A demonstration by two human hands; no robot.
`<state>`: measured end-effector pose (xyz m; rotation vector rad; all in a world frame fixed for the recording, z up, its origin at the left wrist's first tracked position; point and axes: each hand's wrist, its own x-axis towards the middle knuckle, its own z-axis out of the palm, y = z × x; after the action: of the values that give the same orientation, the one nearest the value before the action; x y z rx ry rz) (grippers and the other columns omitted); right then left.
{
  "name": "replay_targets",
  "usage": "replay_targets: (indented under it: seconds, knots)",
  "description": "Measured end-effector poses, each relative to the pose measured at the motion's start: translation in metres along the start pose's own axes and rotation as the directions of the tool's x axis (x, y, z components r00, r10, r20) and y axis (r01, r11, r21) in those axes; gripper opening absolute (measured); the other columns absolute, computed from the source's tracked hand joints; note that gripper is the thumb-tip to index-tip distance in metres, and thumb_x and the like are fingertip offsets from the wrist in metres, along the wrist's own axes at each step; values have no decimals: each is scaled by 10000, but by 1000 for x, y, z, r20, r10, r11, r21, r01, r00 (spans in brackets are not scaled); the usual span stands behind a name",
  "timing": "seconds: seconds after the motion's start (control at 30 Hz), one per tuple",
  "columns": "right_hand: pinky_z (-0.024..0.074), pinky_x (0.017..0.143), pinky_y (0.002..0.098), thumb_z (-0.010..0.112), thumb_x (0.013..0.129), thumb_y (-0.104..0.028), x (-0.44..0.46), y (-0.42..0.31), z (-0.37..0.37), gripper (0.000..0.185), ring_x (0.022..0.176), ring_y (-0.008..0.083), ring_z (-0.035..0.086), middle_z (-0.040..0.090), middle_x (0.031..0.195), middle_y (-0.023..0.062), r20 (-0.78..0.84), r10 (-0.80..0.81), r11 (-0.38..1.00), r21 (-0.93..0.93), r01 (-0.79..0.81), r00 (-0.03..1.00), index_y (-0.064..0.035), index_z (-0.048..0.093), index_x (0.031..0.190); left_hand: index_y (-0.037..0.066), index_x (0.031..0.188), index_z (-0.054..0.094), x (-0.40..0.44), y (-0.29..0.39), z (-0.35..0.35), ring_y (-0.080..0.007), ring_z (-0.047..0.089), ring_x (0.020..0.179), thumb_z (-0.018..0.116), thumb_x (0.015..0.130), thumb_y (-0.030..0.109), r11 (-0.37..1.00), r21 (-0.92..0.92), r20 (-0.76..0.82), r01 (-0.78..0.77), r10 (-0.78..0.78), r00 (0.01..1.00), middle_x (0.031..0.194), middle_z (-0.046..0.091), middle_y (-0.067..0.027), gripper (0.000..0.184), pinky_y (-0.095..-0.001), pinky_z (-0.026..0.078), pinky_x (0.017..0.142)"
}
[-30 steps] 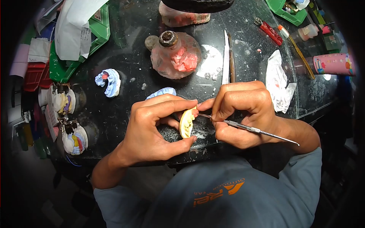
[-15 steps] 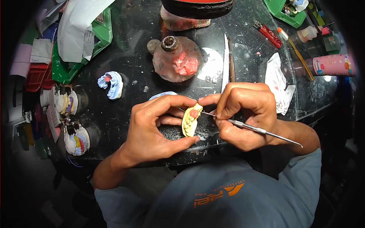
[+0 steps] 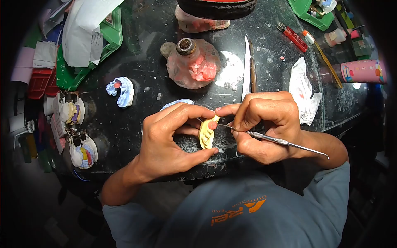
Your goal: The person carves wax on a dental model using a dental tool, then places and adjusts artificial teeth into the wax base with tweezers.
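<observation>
Between the thumb and fingers of my left hand (image 3: 171, 134) is a yellow dental model (image 3: 206, 136), held upright by its two ends. A pink patch (image 3: 212, 125) sits on its upper part. My right hand (image 3: 266, 126) grips a thin metal carving tool (image 3: 271, 138), whose inner tip is at the pink patch, while the hooked far end points to the lower right. One finger of my right hand reaches the model's top end. Just behind my left hand lies a blue model (image 3: 178, 102), partly hidden.
A glass burner (image 3: 193, 68) stands beyond my hands, with a knife (image 3: 246, 68) to its right. Crumpled tissue (image 3: 304, 91) and a red lighter (image 3: 293, 38) lie rightward. Leftward are a blue-white model (image 3: 121, 91), mounted models (image 3: 83, 153) and a green tray (image 3: 68, 74).
The yellow model has turned in my left hand, so its pink patch shows more fully. The view has shifted slightly, and more of the red-lined dark object at the top shows.
</observation>
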<state>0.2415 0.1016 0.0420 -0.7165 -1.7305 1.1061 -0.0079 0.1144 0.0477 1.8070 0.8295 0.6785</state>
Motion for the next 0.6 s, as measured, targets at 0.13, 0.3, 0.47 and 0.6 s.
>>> replay_targets:
  seconds: [0.13, 0.3, 0.47, 0.6]
  knots:
    - [641, 954, 552, 740, 816, 14, -1, 2, -1, 192, 696, 219, 742, 692, 727, 159, 19, 6, 1000, 10, -6, 1000, 33, 579, 713, -54, 1217, 703, 1, 2, 0, -175, 737, 1040, 986, 652, 3, 1000, 20, 4, -18, 18, 1000, 1151, 692, -143, 635, -292, 674, 877]
    - [639, 952, 558, 736, 815, 23, -1, 2, -1, 193, 691, 220, 744, 690, 716, 159, 21, -3, 1000, 14, 2, 1000, 36, 575, 710, -54, 1208, 710, 2, 3, 1, -177, 741, 1026, 981, 652, -1, 999, 37, 0, -35, 35, 999, 1141, 696, -146, 621, -290, 675, 866]
    - [637, 953, 566, 727, 808, 37, -1, 3, -2, 198, 690, 220, 748, 689, 711, 159, 30, -3, 1000, 26, 2, 1000, 33, 559, 703, -55, 1208, 711, 1, 2, 1, -178, 745, 1019, 980, 652, -3, 999, 37, -3, -34, 34, 999, 1144, 697, -147, 619, -291, 677, 860]
    - [637, 958, 569, 724, 797, 42, 0, 0, -3, 196, 689, 221, 749, 687, 710, 158, 38, 0, 1000, 8, -1, 999, 34, 553, 702, -58, 1212, 709, 1, 1, 1, -180, 744, 1029, 978, 652, -7, 999, 31, -9, -26, 27, 1000, 1144, 696, -148, 623, -296, 679, 867]
